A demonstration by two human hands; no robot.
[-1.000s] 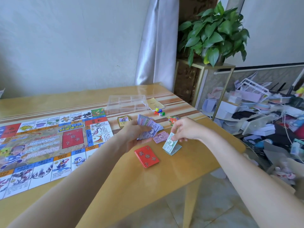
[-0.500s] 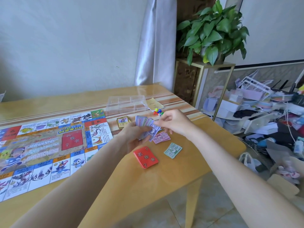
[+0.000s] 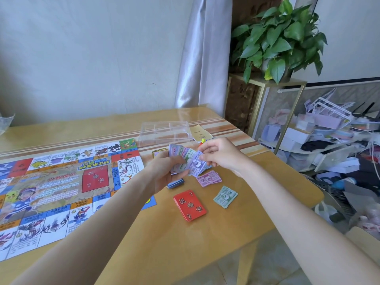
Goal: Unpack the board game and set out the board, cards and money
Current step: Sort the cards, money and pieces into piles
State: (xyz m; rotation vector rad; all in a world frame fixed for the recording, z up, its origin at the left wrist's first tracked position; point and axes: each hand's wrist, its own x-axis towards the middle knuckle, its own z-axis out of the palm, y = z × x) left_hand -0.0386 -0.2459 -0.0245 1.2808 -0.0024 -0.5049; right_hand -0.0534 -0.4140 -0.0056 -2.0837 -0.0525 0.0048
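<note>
Nearer than the red card deck, nothing matters; beyond it the left hand grips the fanned play money while the right hand pinches one purple note, best peeled singly toward the deck's far-side pink pile.

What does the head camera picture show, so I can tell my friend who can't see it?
Two hands sort play money over a wooden table: the left hand holds a fan of notes and the right hand pinches a purple one. Pink notes, green notes and red cards lie below, with the game board to the left.
</note>
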